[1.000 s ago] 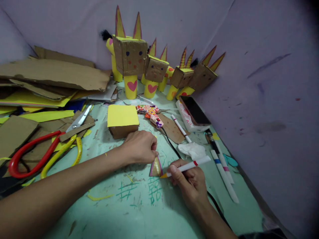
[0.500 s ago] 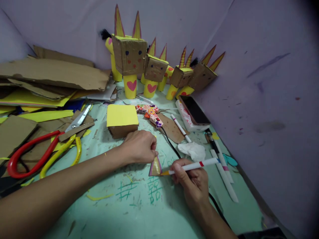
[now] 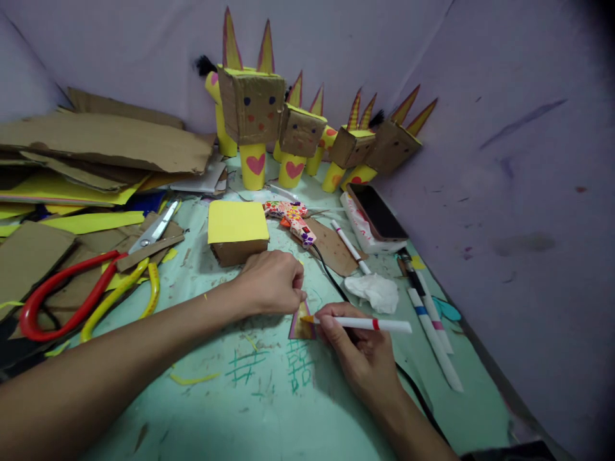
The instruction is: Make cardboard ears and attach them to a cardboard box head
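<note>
My left hand (image 3: pixel 275 282) is closed, its fingertips pinching and pressing the upper end of a small cardboard triangle (image 3: pixel 302 326) against the table. The triangle has purple edges and a yellow middle; its tip is hidden under the fingers. In my right hand (image 3: pixel 360 346) is a white marker pen (image 3: pixel 360 323) with a red band and an orange-yellow tip. That tip touches the middle of the triangle. Just beyond my left hand stands a cardboard box (image 3: pixel 239 234) with a yellow top.
Cardboard figures with pointed ears (image 3: pixel 252 105) stand at the back. Left lie red-handled scissors (image 3: pixel 72 294), yellow-handled pliers (image 3: pixel 115 298) and stacked cardboard (image 3: pixel 106 141). A floral glue gun (image 3: pixel 293 218), crumpled tissue (image 3: pixel 372 291), a phone (image 3: pixel 377 211) and several markers (image 3: pixel 435 339) lie right.
The marker's tip has moved from the triangle's lower right corner up to its middle. My right hand has shifted slightly with it. My left hand stays on the triangle.
</note>
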`<state>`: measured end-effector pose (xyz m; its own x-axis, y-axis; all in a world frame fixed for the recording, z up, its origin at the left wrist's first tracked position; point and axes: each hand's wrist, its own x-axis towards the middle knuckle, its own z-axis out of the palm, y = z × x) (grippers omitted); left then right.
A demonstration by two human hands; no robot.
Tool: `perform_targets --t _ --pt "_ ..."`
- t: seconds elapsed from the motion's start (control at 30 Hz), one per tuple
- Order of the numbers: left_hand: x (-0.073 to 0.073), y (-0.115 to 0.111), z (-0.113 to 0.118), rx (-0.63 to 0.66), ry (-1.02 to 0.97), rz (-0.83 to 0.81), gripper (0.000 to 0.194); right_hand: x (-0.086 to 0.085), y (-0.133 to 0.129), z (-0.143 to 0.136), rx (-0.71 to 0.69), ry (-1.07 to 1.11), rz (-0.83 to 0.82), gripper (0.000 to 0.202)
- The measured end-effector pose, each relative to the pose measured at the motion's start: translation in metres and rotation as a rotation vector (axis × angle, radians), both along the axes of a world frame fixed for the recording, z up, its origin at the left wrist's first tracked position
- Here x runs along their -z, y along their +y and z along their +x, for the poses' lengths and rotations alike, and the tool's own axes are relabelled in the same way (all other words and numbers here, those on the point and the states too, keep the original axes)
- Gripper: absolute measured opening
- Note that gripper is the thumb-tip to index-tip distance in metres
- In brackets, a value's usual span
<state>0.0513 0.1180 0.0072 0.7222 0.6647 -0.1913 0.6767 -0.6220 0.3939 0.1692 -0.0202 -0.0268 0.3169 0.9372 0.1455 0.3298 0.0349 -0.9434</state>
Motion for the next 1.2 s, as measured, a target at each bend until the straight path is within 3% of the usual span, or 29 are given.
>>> perform_targets --t 0.17,0.43,0.6,0.8,0.97,1.2 --pt "-0.0008 -0.0002 -0.0001 0.006 0.000 0.000 0.017 0.0018 -0.0027 0.0035 -0.074 0.047 -0.072 0.028" --pt "-0.0011 -0.0002 -0.0003 0.000 0.003 -0.001 0.016 0.0025 0.0017 -0.0013 -0.010 0.038 -0.011 0.016" --pt "-0.0001 0.0003 0.0003 0.008 -0.009 0.006 0.016 0.0029 -0.0029 -0.0004 -0.057 0.092 -0.047 0.023" --pt "-0.0004 0.0005 -0.0001 0.012 -0.008 0.002 0.016 -0.0002 0.0002 -0.0016 0.011 0.039 -0.022 0.016" --pt "0.0007 0.0000 0.0003 0.009 -0.008 -0.001 0.017 0.0000 -0.0001 -0.0012 -0.056 0.077 -0.049 0.021" --pt "0.0016 0.0002 0.0003 0.002 -0.013 0.012 0.016 -0.0017 -0.0003 0.0005 -0.003 0.023 -0.035 0.022"
